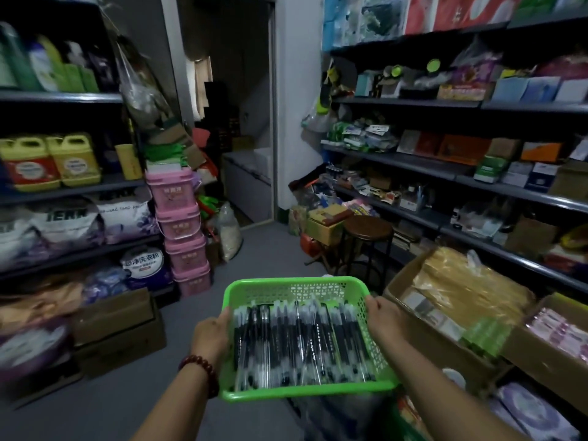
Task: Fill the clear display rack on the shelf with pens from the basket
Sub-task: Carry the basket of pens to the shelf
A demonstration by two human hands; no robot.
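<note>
Pens (302, 342) lie packed side by side in the green basket (288, 286). They seem clear with black insides, but the view is blurry. The left hand (211, 335) grips the basket's left rim. The right hand (383, 319) grips its right rim. A full shelf (397, 160) stands to the right.
</note>
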